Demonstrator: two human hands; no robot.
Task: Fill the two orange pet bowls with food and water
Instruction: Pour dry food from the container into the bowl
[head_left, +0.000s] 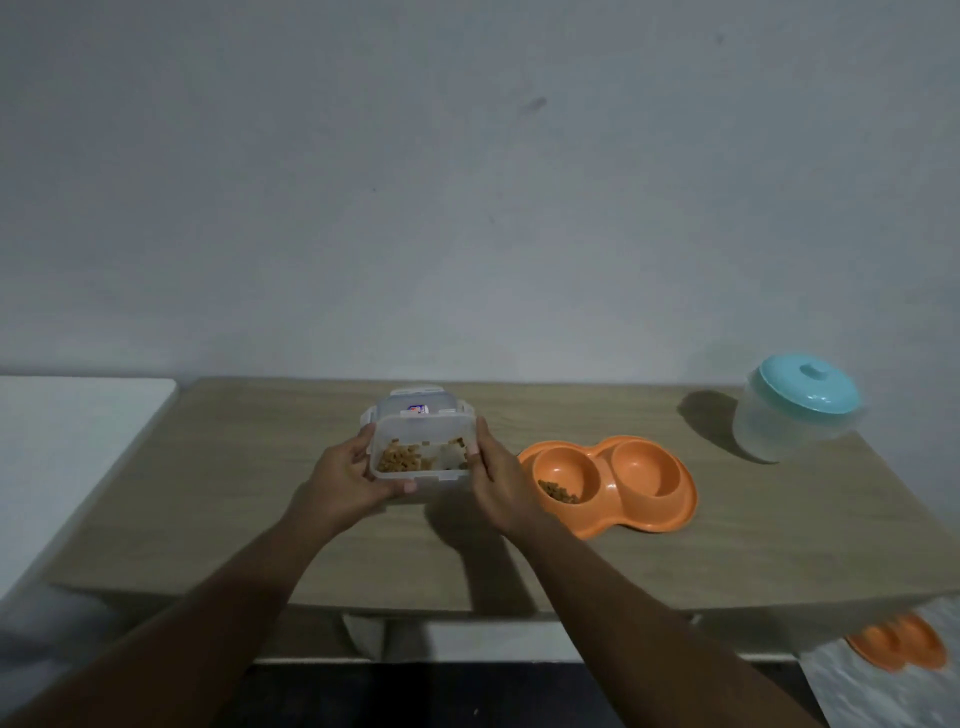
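While the left hand (349, 480) and right hand (500, 486) grip the clear kibble tub (422, 448) toward the back edge of the table (234, 499), the orange double bowl (615, 512) sits just right of it, some food (558, 492) in its left cup.

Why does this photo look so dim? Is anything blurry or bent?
Head view: dim grey light; the teal-lidded jug casts a dark shadow leftward; the held clear container shadows the table beneath; the lower-right orange dish is blurred; the jug leans, probably wide-angle distortion.
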